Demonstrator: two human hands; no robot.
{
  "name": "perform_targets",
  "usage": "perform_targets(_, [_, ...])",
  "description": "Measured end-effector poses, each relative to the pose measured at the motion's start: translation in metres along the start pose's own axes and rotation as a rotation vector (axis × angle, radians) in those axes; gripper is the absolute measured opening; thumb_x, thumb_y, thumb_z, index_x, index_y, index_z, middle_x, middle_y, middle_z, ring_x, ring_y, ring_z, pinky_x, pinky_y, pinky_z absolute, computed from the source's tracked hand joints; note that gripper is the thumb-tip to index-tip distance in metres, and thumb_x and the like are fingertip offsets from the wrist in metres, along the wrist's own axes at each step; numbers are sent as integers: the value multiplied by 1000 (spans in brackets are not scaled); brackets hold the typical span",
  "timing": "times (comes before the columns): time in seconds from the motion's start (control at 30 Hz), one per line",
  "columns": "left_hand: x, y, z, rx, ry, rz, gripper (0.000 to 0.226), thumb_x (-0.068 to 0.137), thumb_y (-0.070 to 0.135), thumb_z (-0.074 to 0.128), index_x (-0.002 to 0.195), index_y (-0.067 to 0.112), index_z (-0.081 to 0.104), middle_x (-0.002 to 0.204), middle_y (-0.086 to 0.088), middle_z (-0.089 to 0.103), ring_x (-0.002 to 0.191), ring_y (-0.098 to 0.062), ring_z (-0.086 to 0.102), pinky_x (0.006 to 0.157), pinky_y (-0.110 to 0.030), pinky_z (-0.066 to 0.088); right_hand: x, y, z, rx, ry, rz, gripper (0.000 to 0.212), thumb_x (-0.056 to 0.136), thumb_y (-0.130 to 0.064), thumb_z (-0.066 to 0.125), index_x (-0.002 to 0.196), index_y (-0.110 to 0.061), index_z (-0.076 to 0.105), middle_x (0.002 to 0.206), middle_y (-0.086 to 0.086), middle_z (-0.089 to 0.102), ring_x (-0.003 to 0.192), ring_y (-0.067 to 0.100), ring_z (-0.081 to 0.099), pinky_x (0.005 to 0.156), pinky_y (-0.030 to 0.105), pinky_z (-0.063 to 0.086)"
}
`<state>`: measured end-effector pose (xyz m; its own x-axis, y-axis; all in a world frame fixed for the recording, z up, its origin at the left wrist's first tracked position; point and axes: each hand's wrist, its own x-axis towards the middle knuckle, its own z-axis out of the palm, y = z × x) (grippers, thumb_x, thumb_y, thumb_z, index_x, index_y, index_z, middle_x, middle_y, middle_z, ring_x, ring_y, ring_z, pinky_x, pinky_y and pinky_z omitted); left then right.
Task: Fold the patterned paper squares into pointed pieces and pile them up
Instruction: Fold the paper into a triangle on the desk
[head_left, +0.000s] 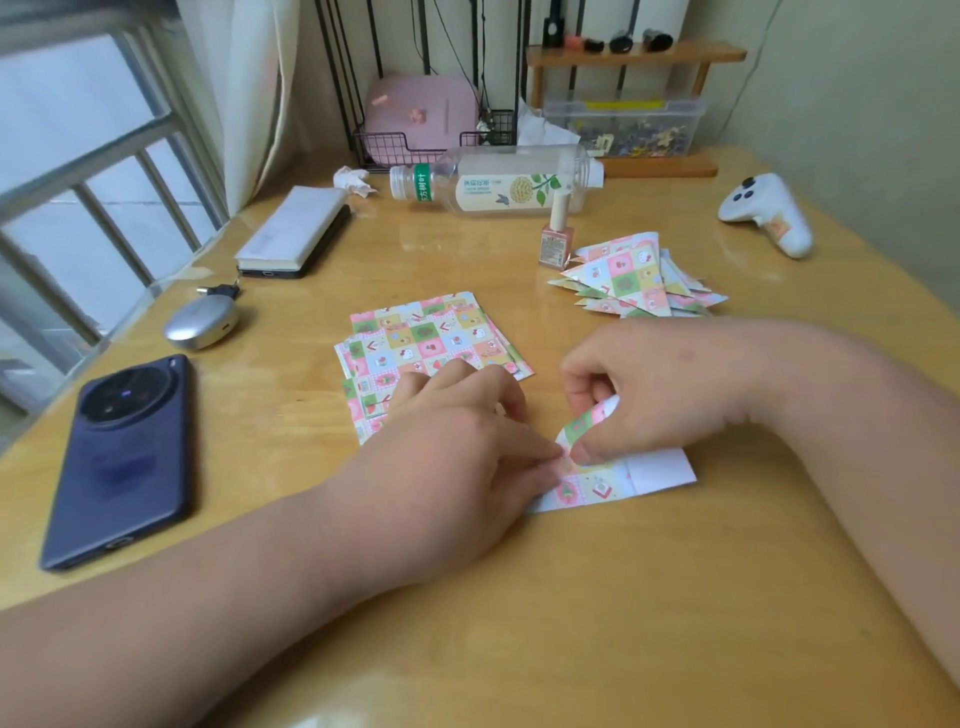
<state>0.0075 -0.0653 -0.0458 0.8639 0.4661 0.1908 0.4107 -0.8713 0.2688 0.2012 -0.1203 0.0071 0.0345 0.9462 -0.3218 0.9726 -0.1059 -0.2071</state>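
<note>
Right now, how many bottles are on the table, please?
2: a clear drink bottle on its side at the back; a nail polish bottle upright by the folded pile. None seems hidden.

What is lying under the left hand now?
The left hand covers the near corner of the stack of paper squares and the left end of the folded strip. How that end is folded is hidden.
</note>
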Motion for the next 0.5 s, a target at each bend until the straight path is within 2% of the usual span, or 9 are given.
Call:
perform_targets(0.13, [12,4,-9,-72,-69,-90,27,87,64,61,95,39,71,103,19,53,102,-6,40,97,-36,32,-1,7,4,144,30,-31,10,78,-41,73,80,-33,67,87,-15,67,83,6,63,78,38,56])
perform_targets(0.2, [20,6,-16,-56,-124,-134,29,83,63,66,92,36,67,99,17,54,100,-7,43,93,-32,35,-3,10,6,193,40,-54,3,81,-34,72,79,-33,69,85,-17,70,84,5,65,81,41,57])
perform_targets(0.33, [35,8,-22,-55,-164,-156,23,87,52,67,101,35,71,98,17,62,97,-7,53,88,-30,45,-7,15,7,304,109,-101,10,85,-24,72,76,-29,74,81,-21,72,84,-2,66,84,32,55])
perform_targets(0.4, [39,8,-25,-206,-118,-214,17,94,41,62,94,31,75,86,16,69,82,-4,62,77,-26,51,-9,17,5,410,206,-132,12,83,-19,73,75,-27,76,77,-20,72,82,-2,67,81,27,54])
perform_targets(0.5, [39,7,-29,-416,-77,-258,18,95,36,63,84,28,75,75,13,73,63,-5,63,57,-21,49,-10,19,4,553,344,-161,15,82,-13,75,74,-25,76,72,-15,73,76,0,67,75,22,52])
